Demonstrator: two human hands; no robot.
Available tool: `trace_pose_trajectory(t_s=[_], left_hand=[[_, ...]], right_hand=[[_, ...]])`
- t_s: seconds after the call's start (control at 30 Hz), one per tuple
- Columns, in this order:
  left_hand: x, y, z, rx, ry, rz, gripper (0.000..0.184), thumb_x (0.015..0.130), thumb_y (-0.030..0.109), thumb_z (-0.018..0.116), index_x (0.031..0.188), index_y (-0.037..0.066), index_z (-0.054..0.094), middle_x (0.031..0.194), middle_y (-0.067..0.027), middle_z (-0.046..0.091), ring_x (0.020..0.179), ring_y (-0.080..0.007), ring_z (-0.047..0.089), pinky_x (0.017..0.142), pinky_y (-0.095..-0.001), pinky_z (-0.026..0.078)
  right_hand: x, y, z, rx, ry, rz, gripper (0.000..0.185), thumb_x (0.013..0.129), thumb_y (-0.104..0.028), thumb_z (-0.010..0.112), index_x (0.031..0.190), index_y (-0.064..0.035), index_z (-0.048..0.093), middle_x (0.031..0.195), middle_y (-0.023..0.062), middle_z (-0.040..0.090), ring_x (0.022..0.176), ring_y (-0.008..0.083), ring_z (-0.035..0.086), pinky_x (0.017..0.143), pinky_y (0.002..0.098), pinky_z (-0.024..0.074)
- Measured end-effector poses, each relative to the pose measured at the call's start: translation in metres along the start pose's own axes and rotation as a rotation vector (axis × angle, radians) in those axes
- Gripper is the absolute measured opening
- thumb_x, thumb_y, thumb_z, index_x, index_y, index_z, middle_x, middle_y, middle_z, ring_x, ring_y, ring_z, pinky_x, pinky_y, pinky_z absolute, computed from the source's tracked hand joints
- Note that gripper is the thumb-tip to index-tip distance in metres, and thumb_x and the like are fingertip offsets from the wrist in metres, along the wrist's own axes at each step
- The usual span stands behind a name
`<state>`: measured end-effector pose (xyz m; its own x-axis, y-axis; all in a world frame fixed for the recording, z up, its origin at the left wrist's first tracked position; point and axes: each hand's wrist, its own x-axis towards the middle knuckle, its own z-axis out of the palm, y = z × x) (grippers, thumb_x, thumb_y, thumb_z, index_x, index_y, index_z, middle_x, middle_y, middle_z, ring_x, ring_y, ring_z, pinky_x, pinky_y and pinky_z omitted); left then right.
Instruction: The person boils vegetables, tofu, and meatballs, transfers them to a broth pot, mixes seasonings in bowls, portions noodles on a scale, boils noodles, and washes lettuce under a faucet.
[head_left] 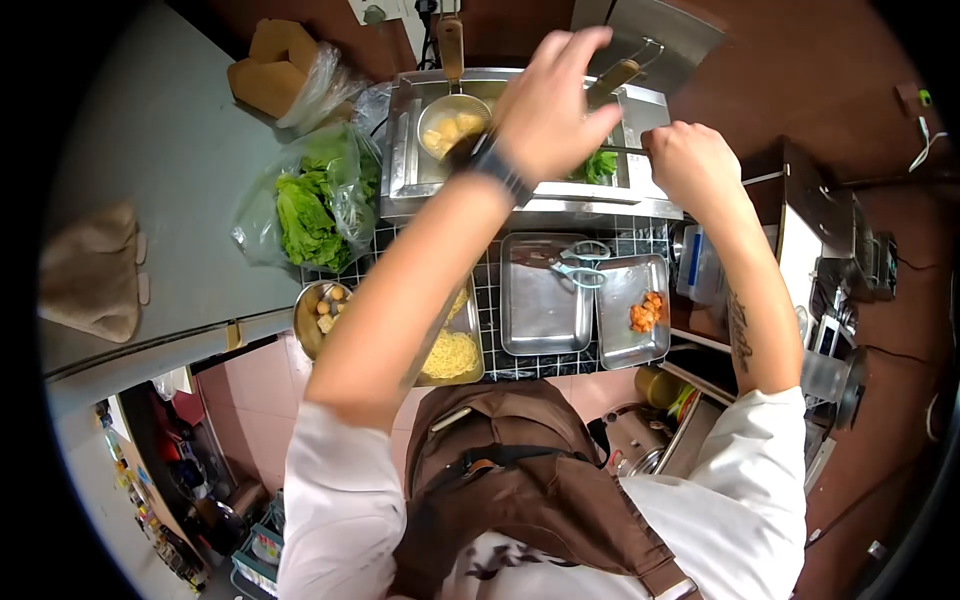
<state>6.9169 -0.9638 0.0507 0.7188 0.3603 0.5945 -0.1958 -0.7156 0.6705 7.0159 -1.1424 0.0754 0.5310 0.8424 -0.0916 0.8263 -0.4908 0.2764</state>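
Note:
My left hand (pixel 555 110), with a dark watch on the wrist, reaches over a steel cooker (pixel 395 150). Its fingers are spread, slightly blurred, and hold nothing I can see. Closed in a fist at the cooker's right edge, my right hand (pixel 692 165) grips a thin dark utensil (pixel 628 150) that points left; its kind cannot be made out. Under it lie green leaves (pixel 598 167). A wire strainer (pixel 452 50) with a wooden handle holds pale yellow pieces (pixel 452 132) at the left. Another wooden handle (pixel 613 77) sticks up beyond my left hand's fingers.
A clear bag of lettuce (pixel 312 215) sits left of the cooker. In front are a tray of noodles (pixel 450 355), a steel tray (pixel 545 310) with scissors (pixel 580 268) across its corner, a tray (pixel 622 335) with orange-red pieces, and a round bowl (pixel 308 325).

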Motion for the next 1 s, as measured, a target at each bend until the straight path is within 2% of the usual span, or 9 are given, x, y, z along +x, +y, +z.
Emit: trace_pose_trajectory(t_s=[0.07,0.13,0.2,0.23,0.37,0.57,0.73,0.9,1.0], left_hand=[[0.042,-0.016,0.053,0.144,-0.156,-0.159,0.064,0.081,0.03,0.076,0.137,0.012,0.051,0.125,-0.0128,0.063,0.107,-0.033,0.066,0.093,-0.0439,0.053],[0.07,-0.029,0.073,0.109,-0.499,-0.257,0.055,0.082,0.032,0.077,0.131,0.012,0.061,0.118,-0.0144,0.069,0.107,-0.0325,0.066,0.095,-0.0427,0.052],[0.087,-0.044,0.083,0.184,-0.572,-0.22,0.037,0.083,0.035,0.076,0.111,0.012,0.073,0.104,-0.0152,0.073,0.102,-0.0329,0.068,0.092,-0.0426,0.054],[0.089,-0.05,0.084,0.184,-0.556,-0.172,0.028,0.084,0.036,0.075,0.097,0.011,0.078,0.099,-0.0151,0.074,0.098,-0.0333,0.069,0.09,-0.0426,0.054],[0.09,-0.073,0.076,0.244,-0.517,0.008,0.028,0.084,0.034,0.074,0.094,0.008,0.077,0.093,-0.0152,0.073,0.092,-0.034,0.07,0.087,-0.0427,0.055],[0.08,-0.078,0.058,0.044,-0.539,-0.319,0.044,0.085,0.038,0.077,0.106,0.0,0.073,0.091,-0.0144,0.075,0.086,-0.0259,0.072,0.079,-0.0363,0.056],[0.06,-0.074,0.034,0.048,-0.242,-0.136,0.058,0.082,0.046,0.075,0.119,0.003,0.069,0.107,-0.0152,0.073,0.093,-0.0296,0.071,0.087,-0.0377,0.055],[0.006,-0.027,-0.04,-0.258,-0.215,-0.252,0.029,0.094,0.019,0.07,0.118,0.003,0.069,0.098,-0.0038,0.072,0.087,-0.0088,0.066,0.08,-0.0249,0.053],[-0.058,-0.013,-0.066,-0.429,-0.12,-0.44,0.029,0.09,0.026,0.074,0.113,0.007,0.072,0.088,0.0004,0.071,0.075,-0.0055,0.057,0.064,-0.0213,0.044]], right_hand=[[-0.007,0.001,0.003,0.012,0.046,0.007,0.017,0.083,-0.01,0.056,0.075,-0.0082,0.071,0.08,0.0138,0.071,0.078,0.0329,0.072,0.072,0.0426,0.0577],[-0.009,0.003,0.006,0.026,0.098,-0.013,0.016,0.084,-0.011,0.057,0.075,-0.0084,0.07,0.08,0.0125,0.072,0.077,0.0326,0.072,0.07,0.0429,0.0576],[-0.01,0.006,0.011,0.031,0.084,-0.001,0.014,0.083,-0.01,0.058,0.076,-0.008,0.07,0.081,0.0126,0.071,0.078,0.0327,0.071,0.071,0.0427,0.0569],[-0.011,0.006,0.012,0.036,0.072,0.003,0.013,0.083,-0.01,0.058,0.077,-0.0078,0.07,0.082,0.0127,0.071,0.079,0.0327,0.071,0.072,0.0426,0.0565],[0.01,-0.006,0.02,-0.032,-0.038,-0.085,0.017,0.084,-0.015,0.06,0.077,-0.0144,0.076,0.079,0.0064,0.074,0.078,0.025,0.074,0.068,0.0388,0.0582],[0.068,-0.045,0.072,-0.121,-0.133,-0.32,0.017,0.086,-0.018,0.062,0.084,-0.0155,0.079,0.087,0.0045,0.076,0.086,0.0227,0.074,0.069,0.0357,0.0574],[0.053,-0.025,0.001,-0.093,-0.249,-0.051,0.018,0.085,-0.014,0.062,0.092,-0.0105,0.078,0.096,0.0087,0.076,0.091,0.0236,0.074,0.074,0.0377,0.0583],[0.072,-0.031,-0.022,-0.078,-0.281,-0.083,0.019,0.087,-0.014,0.06,0.093,-0.0104,0.078,0.097,0.0107,0.076,0.09,0.0247,0.074,0.074,0.0383,0.0586],[0.1,-0.052,0.057,-0.08,-0.324,-0.109,0.02,0.09,-0.015,0.06,0.098,-0.0096,0.078,0.103,0.0098,0.076,0.095,0.0255,0.074,0.076,0.0377,0.0589]])
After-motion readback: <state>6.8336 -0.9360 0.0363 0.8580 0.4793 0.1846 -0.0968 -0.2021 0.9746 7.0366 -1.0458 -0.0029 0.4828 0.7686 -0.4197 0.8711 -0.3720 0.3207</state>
